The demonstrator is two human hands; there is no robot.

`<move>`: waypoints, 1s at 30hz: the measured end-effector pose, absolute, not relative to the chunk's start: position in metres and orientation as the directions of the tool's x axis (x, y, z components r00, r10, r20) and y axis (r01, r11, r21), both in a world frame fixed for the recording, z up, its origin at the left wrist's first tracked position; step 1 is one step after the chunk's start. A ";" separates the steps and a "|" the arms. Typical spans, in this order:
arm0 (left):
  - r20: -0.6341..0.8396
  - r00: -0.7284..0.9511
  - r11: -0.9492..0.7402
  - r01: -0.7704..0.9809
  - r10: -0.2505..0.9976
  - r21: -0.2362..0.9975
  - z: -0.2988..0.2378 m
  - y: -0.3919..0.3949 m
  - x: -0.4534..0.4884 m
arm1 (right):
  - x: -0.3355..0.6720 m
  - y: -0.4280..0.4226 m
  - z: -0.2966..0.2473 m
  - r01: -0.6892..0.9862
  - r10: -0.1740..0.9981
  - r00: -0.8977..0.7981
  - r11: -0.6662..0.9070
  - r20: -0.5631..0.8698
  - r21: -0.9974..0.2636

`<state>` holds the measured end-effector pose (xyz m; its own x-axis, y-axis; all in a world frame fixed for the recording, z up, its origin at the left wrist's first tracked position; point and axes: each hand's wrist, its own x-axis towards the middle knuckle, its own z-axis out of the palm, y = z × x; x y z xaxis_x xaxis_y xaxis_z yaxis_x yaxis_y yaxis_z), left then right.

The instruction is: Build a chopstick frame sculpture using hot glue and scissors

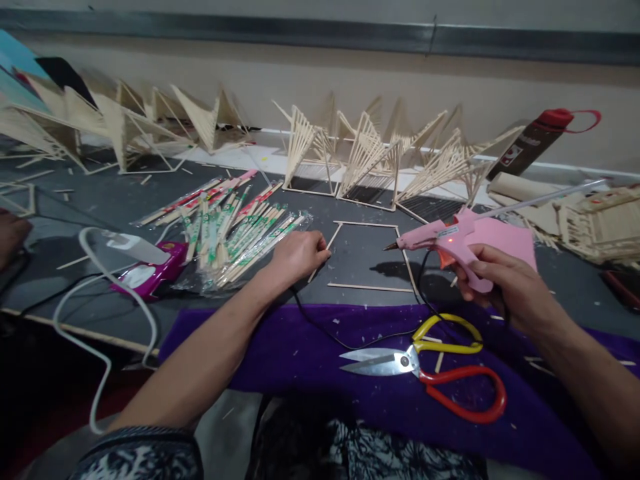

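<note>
My right hand (505, 283) is wrapped round the handle of a pink hot glue gun (463, 240), whose nozzle points left above the dark table. A clear glue stick juts from its back. My left hand (301, 255) has its fingers closed on a thin wooden stick (334, 237) lying flat. That stick forms the left side of a four-sided outline of sticks (373, 288) on the table; its lower left corner shows a gap. Scissors (400, 361) with one yellow and one red handle lie partly spread on purple cloth (280, 360), in front of the outline.
Packets of wrapped chopsticks (240, 230) lie left of the outline. Behind stand several fan-shaped stick structures (367, 160). A magenta device (155, 270) with a white cable sits at left. A dark bottle (530, 143) leans at right. Another person's hand (13, 237) shows at far left.
</note>
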<state>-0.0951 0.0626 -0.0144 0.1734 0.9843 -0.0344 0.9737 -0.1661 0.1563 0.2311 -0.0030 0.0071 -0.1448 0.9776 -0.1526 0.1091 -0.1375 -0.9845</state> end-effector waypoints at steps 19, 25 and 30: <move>0.135 0.175 -0.198 0.963 0.975 0.181 -0.013 0.061 -0.089 | 0.227 0.000 -0.006 0.092 0.959 -0.225 -0.154 -0.171 -0.984; 0.323 0.343 -0.463 0.758 0.882 0.460 -0.003 0.052 -0.078 | 0.224 -0.004 -0.003 0.105 0.952 -0.249 -0.155 -0.176 -0.982; 0.308 0.381 -0.490 0.675 0.872 0.552 -0.004 0.046 -0.073 | 0.224 -0.005 -0.002 0.107 0.955 -0.249 -0.140 -0.163 -0.984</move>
<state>-0.0733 0.0465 -0.0035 0.3809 0.8717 0.3083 0.6748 -0.4901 0.5518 0.2244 -0.0047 -0.0019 -0.2486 0.9548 -0.1630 0.1068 -0.1402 -0.9844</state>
